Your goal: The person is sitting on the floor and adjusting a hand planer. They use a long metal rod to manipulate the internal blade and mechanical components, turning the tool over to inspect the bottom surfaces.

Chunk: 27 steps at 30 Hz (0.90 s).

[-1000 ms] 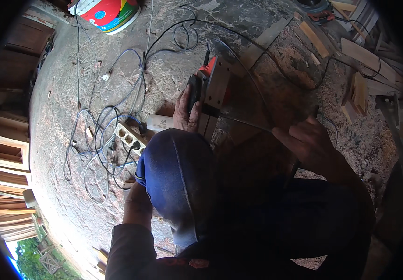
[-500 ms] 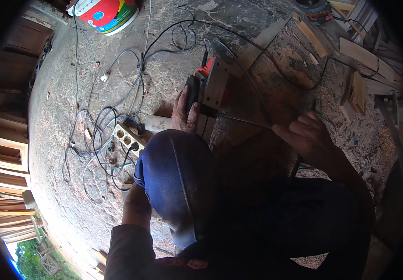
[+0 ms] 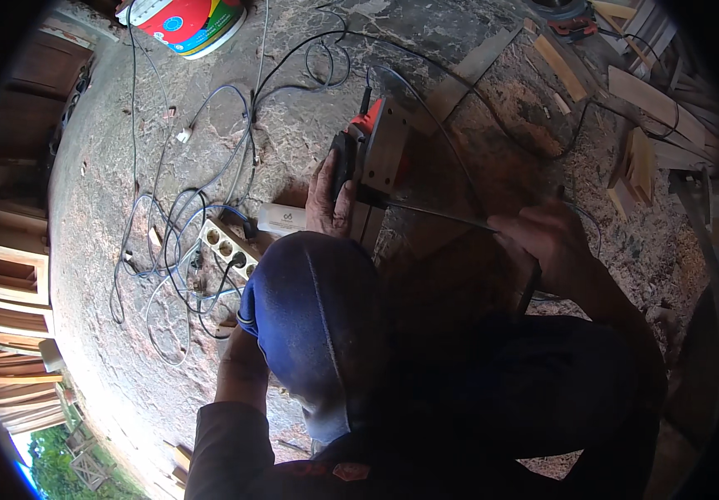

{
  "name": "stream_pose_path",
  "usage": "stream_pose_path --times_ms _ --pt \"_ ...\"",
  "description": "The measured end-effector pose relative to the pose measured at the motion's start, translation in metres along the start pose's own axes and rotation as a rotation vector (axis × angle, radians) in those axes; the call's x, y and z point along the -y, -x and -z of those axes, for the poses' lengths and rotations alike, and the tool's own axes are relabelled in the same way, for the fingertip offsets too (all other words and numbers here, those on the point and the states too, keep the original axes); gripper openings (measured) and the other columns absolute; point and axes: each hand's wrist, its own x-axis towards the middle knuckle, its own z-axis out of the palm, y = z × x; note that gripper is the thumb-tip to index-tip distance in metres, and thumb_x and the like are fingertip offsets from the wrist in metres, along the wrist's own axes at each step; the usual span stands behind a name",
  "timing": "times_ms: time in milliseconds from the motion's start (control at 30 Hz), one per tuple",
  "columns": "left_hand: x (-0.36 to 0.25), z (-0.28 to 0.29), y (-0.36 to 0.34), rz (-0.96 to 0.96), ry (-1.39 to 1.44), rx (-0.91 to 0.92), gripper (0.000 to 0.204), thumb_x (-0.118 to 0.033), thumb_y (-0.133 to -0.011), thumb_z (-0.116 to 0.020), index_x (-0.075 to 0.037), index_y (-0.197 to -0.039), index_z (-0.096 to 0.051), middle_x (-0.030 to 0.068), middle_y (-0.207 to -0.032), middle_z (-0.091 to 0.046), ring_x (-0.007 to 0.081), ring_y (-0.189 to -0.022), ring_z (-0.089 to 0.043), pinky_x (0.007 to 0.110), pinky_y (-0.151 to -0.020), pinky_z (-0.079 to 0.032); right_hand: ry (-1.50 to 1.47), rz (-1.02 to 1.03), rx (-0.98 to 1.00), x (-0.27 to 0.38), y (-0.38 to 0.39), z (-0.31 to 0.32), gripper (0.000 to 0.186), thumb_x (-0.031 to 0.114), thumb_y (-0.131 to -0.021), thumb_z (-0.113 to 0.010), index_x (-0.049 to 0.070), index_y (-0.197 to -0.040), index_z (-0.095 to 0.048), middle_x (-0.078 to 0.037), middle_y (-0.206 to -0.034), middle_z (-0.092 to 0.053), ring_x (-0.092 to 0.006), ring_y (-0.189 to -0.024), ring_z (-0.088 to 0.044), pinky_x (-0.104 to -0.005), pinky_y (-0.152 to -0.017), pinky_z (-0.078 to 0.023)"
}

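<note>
My left hand (image 3: 332,200) is closed around the black grip of an electric planer (image 3: 384,150). The planer has a red body, and its flat metal sole is turned to the right. My right hand (image 3: 543,242), slightly smeared, is closed on one end of a long thin metal rod (image 3: 439,214). From there the rod runs left to the planer, where its far end looks dark and wider. Shadow hides how it meets the planer. A dark bar (image 3: 530,287) shows just below my right hand. Blue cloth over a rounded shape (image 3: 314,308), apparently my knee, hides my left wrist.
A cream power strip (image 3: 228,248) with a plug in it and a pale box (image 3: 280,218) lie left of the planer. Tangled cables (image 3: 184,212) spread across the rough floor. A paint bucket (image 3: 189,25) stands far left; wood offcuts (image 3: 634,171) and shavings lie right.
My right hand has turned slightly and lowered, keeping hold of the rod, and more of the dark bar below it shows. My left hand and the planer stay nearly still.
</note>
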Motion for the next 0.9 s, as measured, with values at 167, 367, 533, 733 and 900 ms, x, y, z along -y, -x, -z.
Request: stream_pose_path --times_ms 167,367,533,733,900 --pt "-0.003 -0.001 0.002 -0.017 -0.034 -0.017 0.053 -0.019 -0.100 -0.059 -0.005 -0.149 -0.045 0.0207 -0.143 -0.050 0.0344 -0.132 -0.051 0.040 -0.111 -0.040 -0.134 -0.100 -0.045 0.006 -0.001 -0.006 0.019 0.009 -0.082 -0.076 0.006 -0.101 -0.074 -0.006 -0.061 -0.062 -0.0239 -0.053 -0.062 -0.0396 -0.053 -0.040" --pt "0.008 -0.005 0.000 -0.069 -0.011 -0.031 0.053 -0.018 -0.100 -0.059 -0.005 -0.149 -0.045 0.0223 -0.142 -0.051 0.0369 -0.129 -0.053 0.042 -0.109 -0.041 -0.194 -0.165 -0.052 0.002 0.003 -0.010 0.023 0.010 -0.083 -0.074 0.005 -0.105 -0.074 -0.007 -0.064 -0.061 -0.0247 -0.056 -0.062 -0.0390 -0.057 -0.045" --pt "0.011 -0.005 0.001 -0.053 -0.050 -0.045 0.053 -0.018 -0.099 -0.060 -0.005 -0.149 -0.045 0.0231 -0.138 -0.053 0.0379 -0.128 -0.053 0.043 -0.108 -0.042 -0.008 -0.033 0.060 0.007 0.023 0.010 0.035 0.008 -0.078 -0.075 0.004 -0.113 -0.073 -0.004 -0.069 -0.054 -0.0221 -0.063 -0.058 -0.0398 -0.059 -0.041" --pt "0.024 -0.002 0.002 -0.075 -0.036 -0.051 0.053 -0.020 -0.099 -0.060 -0.004 -0.147 -0.046 0.0226 -0.137 -0.054 0.0383 -0.126 -0.054 0.043 -0.107 -0.043 0.029 0.004 0.034 0.005 0.036 -0.002 0.038 0.010 -0.077 -0.074 0.004 -0.115 -0.072 -0.004 -0.069 -0.052 -0.0219 -0.062 -0.055 -0.0400 -0.061 -0.038" --pt "0.008 -0.002 0.000 -0.013 -0.104 -0.020 0.053 -0.021 -0.098 -0.061 -0.004 -0.147 -0.047 0.0237 -0.134 -0.055 0.0385 -0.124 -0.056 0.043 -0.105 -0.044 0.053 0.019 0.008 0.004 0.036 -0.008 0.034 0.010 -0.079 -0.073 0.004 -0.112 -0.072 -0.003 -0.068 -0.049 -0.0208 -0.061 -0.054 -0.0394 -0.060 -0.037"
